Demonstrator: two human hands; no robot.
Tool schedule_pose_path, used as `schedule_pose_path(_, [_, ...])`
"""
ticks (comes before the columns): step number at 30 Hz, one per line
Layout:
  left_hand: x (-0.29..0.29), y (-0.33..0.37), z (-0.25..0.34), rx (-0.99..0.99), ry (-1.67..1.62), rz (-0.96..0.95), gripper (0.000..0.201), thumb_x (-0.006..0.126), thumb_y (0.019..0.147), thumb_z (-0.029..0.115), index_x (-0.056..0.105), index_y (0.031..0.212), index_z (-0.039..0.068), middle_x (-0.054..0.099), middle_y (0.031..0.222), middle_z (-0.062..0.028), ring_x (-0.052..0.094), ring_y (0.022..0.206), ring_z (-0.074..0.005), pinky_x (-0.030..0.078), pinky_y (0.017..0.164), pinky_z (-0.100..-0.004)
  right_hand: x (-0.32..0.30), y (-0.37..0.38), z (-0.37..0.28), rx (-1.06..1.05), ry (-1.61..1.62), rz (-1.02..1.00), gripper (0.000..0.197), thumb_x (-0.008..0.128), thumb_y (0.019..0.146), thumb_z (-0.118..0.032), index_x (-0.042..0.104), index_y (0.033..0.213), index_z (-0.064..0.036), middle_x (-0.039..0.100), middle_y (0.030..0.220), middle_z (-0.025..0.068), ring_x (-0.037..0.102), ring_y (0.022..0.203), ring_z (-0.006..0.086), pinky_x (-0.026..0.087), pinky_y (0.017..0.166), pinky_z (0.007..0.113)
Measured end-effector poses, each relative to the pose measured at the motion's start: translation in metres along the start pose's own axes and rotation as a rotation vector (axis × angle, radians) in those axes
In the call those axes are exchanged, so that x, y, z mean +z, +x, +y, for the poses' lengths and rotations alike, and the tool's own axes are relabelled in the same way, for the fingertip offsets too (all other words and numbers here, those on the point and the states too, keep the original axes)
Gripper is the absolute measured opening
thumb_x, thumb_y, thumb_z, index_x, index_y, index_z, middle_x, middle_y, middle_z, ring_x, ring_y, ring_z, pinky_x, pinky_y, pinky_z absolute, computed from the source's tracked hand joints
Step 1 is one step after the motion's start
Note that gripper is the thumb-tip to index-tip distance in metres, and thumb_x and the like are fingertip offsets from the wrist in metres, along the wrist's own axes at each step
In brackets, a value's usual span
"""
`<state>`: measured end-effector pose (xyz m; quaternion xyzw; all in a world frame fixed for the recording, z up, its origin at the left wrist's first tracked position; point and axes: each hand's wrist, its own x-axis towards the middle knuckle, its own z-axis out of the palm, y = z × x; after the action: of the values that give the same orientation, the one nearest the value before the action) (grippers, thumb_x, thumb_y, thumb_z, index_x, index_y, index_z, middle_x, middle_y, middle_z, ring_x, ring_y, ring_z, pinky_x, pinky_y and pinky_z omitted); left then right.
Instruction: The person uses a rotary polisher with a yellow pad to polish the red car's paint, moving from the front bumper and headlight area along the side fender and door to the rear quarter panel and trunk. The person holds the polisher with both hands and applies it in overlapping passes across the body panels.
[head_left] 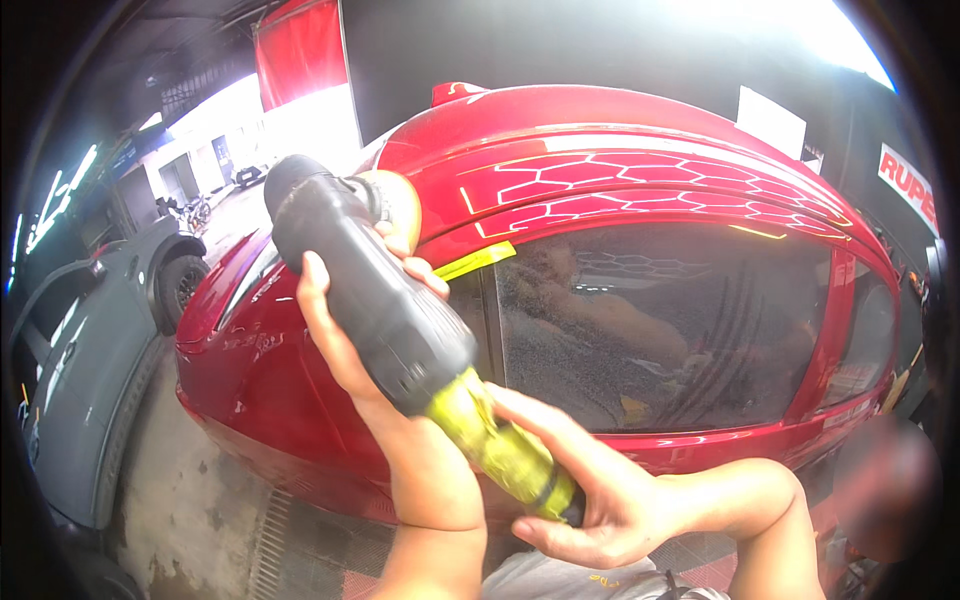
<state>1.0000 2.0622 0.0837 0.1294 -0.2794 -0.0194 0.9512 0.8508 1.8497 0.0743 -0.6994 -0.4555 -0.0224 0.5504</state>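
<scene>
Left grip (400, 425), right grip (620, 495), both on one polisher (385, 295), one red car (620, 330)

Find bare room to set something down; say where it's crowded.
Bare concrete floor shows between the grey vehicle and the red car. Crowding lies around the polisher, with left hand and right hand on it, near the yellow tape.

Left hand (402, 432) partly hidden behind polisher (385, 300)
</scene>
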Motion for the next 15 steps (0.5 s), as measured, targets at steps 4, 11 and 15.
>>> schedule_pose_path(4, [0.019, 0.025, 0.009, -0.067, 0.014, -0.152, 0.070, 0.071, 0.103, 0.053, 0.049, 0.134, -0.006, 0.063, 0.116, -0.0193, 0.070, 0.099, -0.0281, 0.063, 0.091, -0.0464, 0.009, 0.019, -0.040, 0.078, 0.289, 0.143, 0.086, 0.065, 0.101, 0.000, 0.016, 0.172, 0.0022, 0.030, 0.171, 0.0234, 0.023, 0.163, 0.0308, 0.021, 0.131, 0.043])
schedule_pose_path(11, [0.077, 0.054, -0.086, -0.196, 0.066, -0.309, 0.057, 0.058, 0.108, 0.058, 0.061, 0.116, 0.002, 0.071, 0.097, -0.0149, 0.076, 0.081, -0.0253, 0.067, 0.071, -0.0418, 0.005, -0.036, -0.078, 0.136, 0.193, 0.499, 0.096, 0.068, 0.098, -0.008, 0.012, 0.176, -0.0104, 0.059, 0.148, 0.0272, 0.063, 0.076, 0.0111, 0.052, 0.063, 0.022])
schedule_pose_path(15, [0.122, 0.059, -0.153, -0.364, -0.157, -0.398, 0.043, 0.072, 0.104, 0.047, 0.060, 0.121, 0.009, 0.071, 0.096, -0.0073, 0.075, 0.080, -0.0203, 0.066, 0.072, -0.0387, 0.023, -0.041, -0.124, 0.252, 0.266, 0.991, 0.118, 0.085, 0.088, -0.025, 0.008, 0.176, -0.0126, 0.063, 0.138, 0.0285, 0.059, 0.054, 0.0103, 0.051, 0.040, 0.024])
